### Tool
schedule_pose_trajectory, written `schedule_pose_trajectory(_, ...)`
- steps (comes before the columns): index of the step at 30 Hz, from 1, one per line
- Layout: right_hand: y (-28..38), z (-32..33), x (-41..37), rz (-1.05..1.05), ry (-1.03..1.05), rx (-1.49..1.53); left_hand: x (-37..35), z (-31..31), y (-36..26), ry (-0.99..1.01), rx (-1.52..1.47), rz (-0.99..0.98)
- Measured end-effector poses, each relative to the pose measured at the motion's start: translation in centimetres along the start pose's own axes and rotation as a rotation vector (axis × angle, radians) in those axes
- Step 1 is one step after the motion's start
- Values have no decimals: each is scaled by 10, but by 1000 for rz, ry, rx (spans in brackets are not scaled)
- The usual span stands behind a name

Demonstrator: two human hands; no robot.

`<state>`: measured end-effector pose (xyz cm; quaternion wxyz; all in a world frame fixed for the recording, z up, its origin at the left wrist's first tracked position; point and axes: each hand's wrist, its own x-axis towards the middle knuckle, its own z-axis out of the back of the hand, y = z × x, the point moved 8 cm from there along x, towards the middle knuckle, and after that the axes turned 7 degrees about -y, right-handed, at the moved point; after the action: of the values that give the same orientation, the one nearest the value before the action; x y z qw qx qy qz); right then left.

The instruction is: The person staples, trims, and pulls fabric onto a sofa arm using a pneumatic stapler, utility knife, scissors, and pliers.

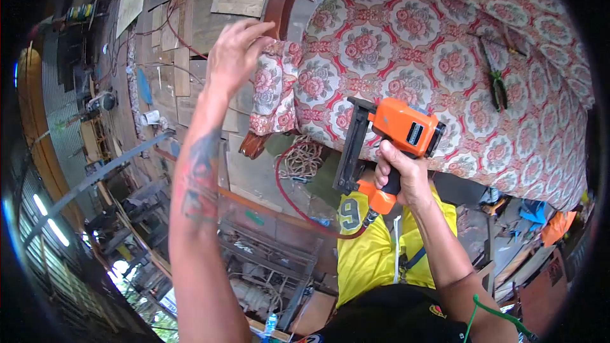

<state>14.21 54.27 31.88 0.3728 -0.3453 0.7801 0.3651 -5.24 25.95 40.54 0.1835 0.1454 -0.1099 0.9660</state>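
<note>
My right hand [403, 174] is wrapped round the grip of an orange and black air staple gun [406, 126], held in front of the sofa seat. A red air hose [298, 206] runs from the fitting at its handle's end. My left hand [236, 54], fingers stretched out, reaches to the sofa's wooden armrest [287, 1], fingertips right at the wood and the floral fabric [274, 86] covering the seat's front corner. On the rose-patterned seat [381, 44] lie green-handled pliers [498, 89]. A thin pointed tool [512, 46] rests by them.
Boards [238, 2] cover the floor at the upper left. A bundle of pale rope [302, 160] lies below the sofa corner. Metal frames and clutter [260, 267] stand at the lower left. Orange and blue scraps [559, 227] lie at the right.
</note>
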Motion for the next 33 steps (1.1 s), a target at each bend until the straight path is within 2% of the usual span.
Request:
schedule_pose_trajectory(2, -10, -1, 11, 31, 13, -13, 10, -32, -5, 221, 4, -111)
schedule_pose_trajectory(3, -15, -4, 20, 17, 11, 8, 14, -38, -2, 244, 7, -120)
schedule_pose_trajectory(5, -22, -14, 31, 1, 21, 30, 8, -68, 7, 602, 4, -18)
schedule_pose_trajectory(6, -24, -21, 38, -21, 19, 43, 7, -74, 16, 674, -45, 185)
schedule_pose_trajectory(7, -29, -25, 44, -37, 8, 60, 4, -78, 18, 699, -47, 179)
schedule_pose_trajectory(9, -34, -43, 62, -86, 82, 132, 12, -75, 21, 593, -96, 50)
schedule_pose_trajectory(11, -39, -56, 74, -136, 84, 145, 17, -78, 28, 602, -102, 7)
schedule_pose_trajectory(13, -35, -75, 85, -155, 160, 157, 34, -74, 17, 435, -25, -300)
schedule_pose_trajectory(17, -24, -93, 103, -104, 191, 128, 28, -108, 46, 528, -148, -149)
schedule_pose_trajectory(19, -21, -97, 108, -149, 175, 125, 24, -120, 51, 566, -335, -81)
schedule_pose_trajectory(22, -19, -98, 115, -187, 160, 108, 22, -124, 54, 607, -411, -56)
schedule_pose_trajectory(33, -37, -112, 125, -333, 253, 202, 21, -126, 60, 598, -378, -93)
